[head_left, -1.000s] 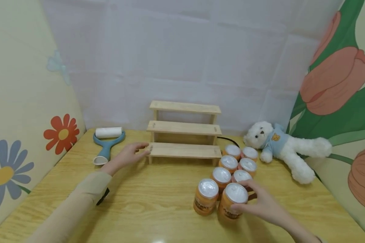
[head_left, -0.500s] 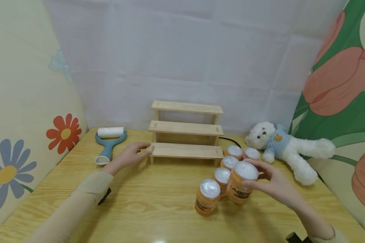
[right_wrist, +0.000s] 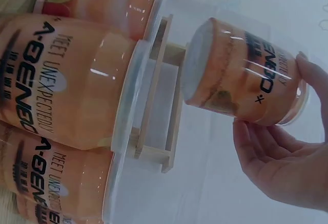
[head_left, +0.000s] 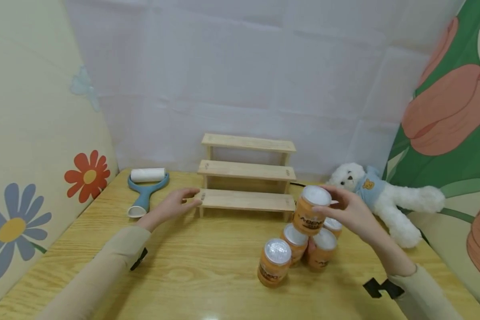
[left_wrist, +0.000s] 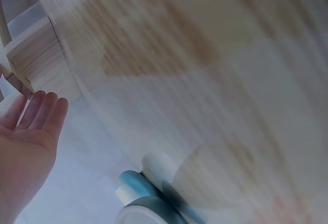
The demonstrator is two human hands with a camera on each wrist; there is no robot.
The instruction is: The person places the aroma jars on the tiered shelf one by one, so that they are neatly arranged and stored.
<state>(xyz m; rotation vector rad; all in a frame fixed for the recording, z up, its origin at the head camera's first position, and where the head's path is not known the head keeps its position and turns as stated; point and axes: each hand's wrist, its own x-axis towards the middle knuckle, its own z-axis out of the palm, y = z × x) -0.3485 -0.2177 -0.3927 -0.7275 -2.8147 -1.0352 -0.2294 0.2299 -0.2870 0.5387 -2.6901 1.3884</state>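
My right hand point(head_left: 354, 213) grips an orange drink can point(head_left: 311, 213) near its top, thumb on one side and fingers on the other. In the right wrist view that can point(right_wrist: 241, 73) is held apart from the cans below it. Several matching silver-lidded cans stand on the table under and in front of it, including a can point(head_left: 274, 264) nearest me and another can point(head_left: 323, 253) by the hand. Some are partly hidden. My left hand point(head_left: 172, 206) rests its fingertips at the left end of the lowest step of a wooden three-step shelf point(head_left: 246, 200); the fingers point(left_wrist: 48, 111) look nearly straight.
A blue-handled lint roller point(head_left: 146, 191) lies left of the shelf. At the back right a white teddy bear point(head_left: 398, 200) in a blue shirt lies on its side. A white cloth point(head_left: 240, 80) hangs behind the wooden table point(head_left: 208, 266).
My right hand has lifted the can from the front of the group and carried it up and away from me, over the other cans. The left hand stays at the shelf's end.
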